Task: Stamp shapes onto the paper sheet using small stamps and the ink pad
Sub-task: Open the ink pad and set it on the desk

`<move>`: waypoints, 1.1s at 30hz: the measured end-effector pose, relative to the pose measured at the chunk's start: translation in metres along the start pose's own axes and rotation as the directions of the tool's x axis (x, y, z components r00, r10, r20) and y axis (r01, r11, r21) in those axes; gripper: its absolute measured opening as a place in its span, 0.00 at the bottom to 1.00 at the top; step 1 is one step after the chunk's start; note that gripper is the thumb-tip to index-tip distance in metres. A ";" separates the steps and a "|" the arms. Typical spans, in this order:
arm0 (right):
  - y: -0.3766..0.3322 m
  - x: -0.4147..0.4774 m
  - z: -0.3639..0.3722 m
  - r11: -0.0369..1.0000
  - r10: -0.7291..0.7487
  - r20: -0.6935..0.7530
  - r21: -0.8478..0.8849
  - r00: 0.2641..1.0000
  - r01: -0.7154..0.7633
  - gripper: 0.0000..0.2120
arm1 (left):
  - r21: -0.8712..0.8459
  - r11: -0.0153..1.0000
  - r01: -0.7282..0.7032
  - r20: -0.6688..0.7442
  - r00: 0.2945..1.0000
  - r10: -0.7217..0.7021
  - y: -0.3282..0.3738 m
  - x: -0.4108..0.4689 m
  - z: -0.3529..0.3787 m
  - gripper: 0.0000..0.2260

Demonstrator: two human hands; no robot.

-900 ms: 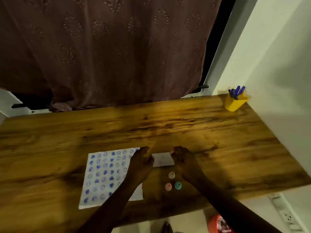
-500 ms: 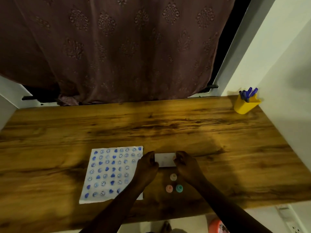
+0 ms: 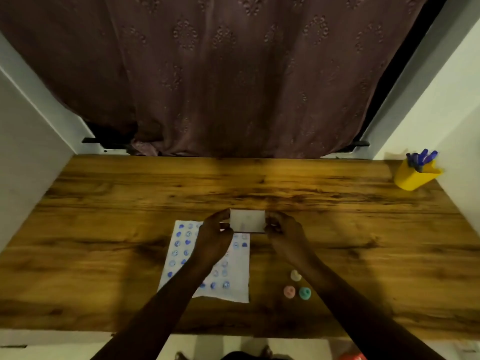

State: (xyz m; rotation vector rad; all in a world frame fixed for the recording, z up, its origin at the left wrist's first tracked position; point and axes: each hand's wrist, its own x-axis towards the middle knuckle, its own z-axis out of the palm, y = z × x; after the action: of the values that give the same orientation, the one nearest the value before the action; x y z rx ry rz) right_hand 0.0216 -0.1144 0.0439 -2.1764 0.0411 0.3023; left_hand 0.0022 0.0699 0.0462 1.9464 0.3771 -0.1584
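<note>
A white paper sheet [image 3: 179, 255] covered with rows of blue stamped shapes lies on the wooden table [image 3: 104, 229]. Both hands hold a small white rectangular ink pad case [image 3: 247, 220] just above the sheet's far right corner: my left hand [image 3: 214, 236] grips its left end and my right hand [image 3: 284, 229] its right end. Three small round stamps stand to the right of the sheet: a cream one [image 3: 295, 275], a pink one [image 3: 289, 292] and a teal one [image 3: 305, 293]. My left forearm hides the middle of the sheet.
A yellow holder with blue pens [image 3: 415, 172] stands at the table's far right corner, against a white wall. A brown patterned curtain [image 3: 233, 74] hangs behind the table's far edge. The table's near edge runs just below the stamps.
The ink pad case has come up off the table between both hands. The camera view has shifted, so the sheet and stamps appear more to the right.
</note>
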 end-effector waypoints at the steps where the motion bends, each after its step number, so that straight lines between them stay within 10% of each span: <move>1: -0.012 0.002 0.008 1.000 -0.026 0.016 -0.005 1.000 0.026 0.20 | -0.025 1.000 -0.008 -0.030 1.000 0.007 -0.003 -0.001 -0.015 0.23; 10: -0.083 -0.002 0.120 0.976 -0.206 0.138 -0.046 0.969 0.214 0.21 | -0.207 0.975 0.081 -0.157 0.981 -0.115 -0.053 -0.041 -0.131 0.20; 20: -0.108 -0.024 0.235 0.965 -0.201 0.305 -0.103 0.931 0.242 0.22 | -0.023 0.983 0.182 -0.318 0.931 -0.179 -0.145 -0.067 -0.209 0.19; 33: -0.097 -0.033 0.285 0.974 -0.117 0.300 -0.150 0.947 0.169 0.24 | 0.137 0.972 0.194 -0.197 0.966 -0.165 -0.195 -0.061 -0.220 0.18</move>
State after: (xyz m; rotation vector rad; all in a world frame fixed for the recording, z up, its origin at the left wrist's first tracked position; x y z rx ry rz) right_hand -0.0542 0.1695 -0.0297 -2.2711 -0.3192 0.5560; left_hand -0.1345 0.3289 -0.0191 2.0858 0.6832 -0.1276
